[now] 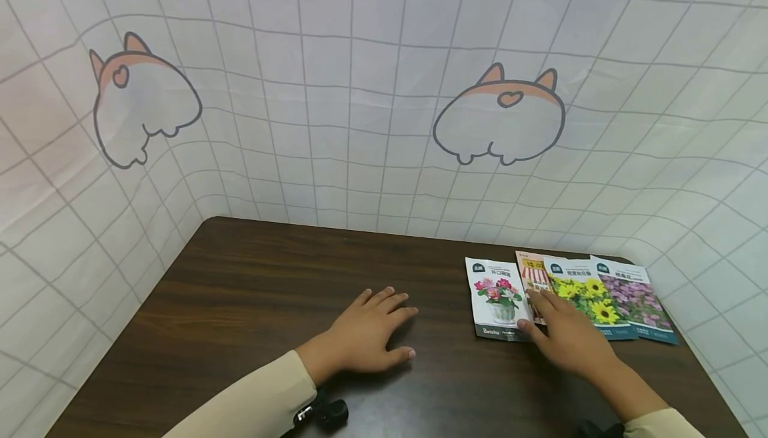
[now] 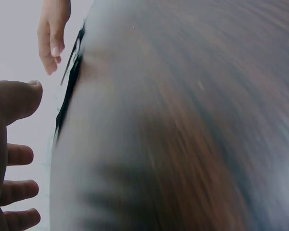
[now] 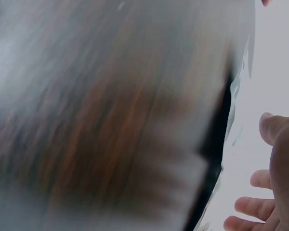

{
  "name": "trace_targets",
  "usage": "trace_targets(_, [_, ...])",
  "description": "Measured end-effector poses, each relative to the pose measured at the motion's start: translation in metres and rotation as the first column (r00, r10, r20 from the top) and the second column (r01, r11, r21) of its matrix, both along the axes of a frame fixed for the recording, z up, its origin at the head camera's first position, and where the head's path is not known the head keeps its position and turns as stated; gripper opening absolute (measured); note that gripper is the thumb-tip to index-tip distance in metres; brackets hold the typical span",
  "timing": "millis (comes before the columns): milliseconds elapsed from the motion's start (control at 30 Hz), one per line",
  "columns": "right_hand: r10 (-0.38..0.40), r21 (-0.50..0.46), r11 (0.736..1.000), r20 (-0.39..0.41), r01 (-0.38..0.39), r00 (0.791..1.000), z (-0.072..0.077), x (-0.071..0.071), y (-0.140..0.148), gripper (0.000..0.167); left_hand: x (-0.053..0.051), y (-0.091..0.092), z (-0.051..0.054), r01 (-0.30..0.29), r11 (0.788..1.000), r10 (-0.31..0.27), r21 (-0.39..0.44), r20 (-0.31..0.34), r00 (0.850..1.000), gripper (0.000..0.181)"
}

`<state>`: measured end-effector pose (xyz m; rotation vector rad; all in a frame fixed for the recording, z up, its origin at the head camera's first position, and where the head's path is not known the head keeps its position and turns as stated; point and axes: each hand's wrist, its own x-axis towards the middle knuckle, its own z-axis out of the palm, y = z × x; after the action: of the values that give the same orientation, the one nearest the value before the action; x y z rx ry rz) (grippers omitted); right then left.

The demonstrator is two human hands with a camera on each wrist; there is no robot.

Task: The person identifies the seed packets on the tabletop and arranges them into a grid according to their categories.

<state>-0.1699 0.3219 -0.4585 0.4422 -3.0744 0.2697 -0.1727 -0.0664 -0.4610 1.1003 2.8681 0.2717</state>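
My right hand, fingers loosely apart, over four flat, colourful printed packets, four o'clock in the head view.
My left hand, fingers spread, over a dark-brown wood-grain table; white grid-patterned cloth at twelve.

Left hand: raised above the worktop between its left and right edges, palm down, fingers spread. Right hand: raised nearer the right edge, palm down, fingers extended.
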Motion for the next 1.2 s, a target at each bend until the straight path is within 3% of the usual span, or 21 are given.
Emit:
trace_targets(433, [-0.029, 0.018, 0.999, -0.011, 0.029, 1.0, 0.001, 0.002, 0.019, 0.071, -0.004, 0.052, -0.004, 0.091, 0.996, -0.092, -0.019, -0.046, 0.995, 0.07])
trace_targets(600, [-0.044, 0.019, 0.999, 0.007, 0.044, 0.999, 0.001, 0.002, 0.025, 0.073, -0.003, 0.067, -0.004, 0.125, 0.992, -0.126, -0.024, -0.035, 0.991, 0.069])
trace_targets(1200, [-0.045, 0.017, 0.999, 0.064, 0.044, 0.997, -0.008, -0.004, 0.041, 0.069, 0.0, 0.101, -0.009, 0.16, 0.984, -0.162, -0.073, -0.023, 0.987, 0.067])
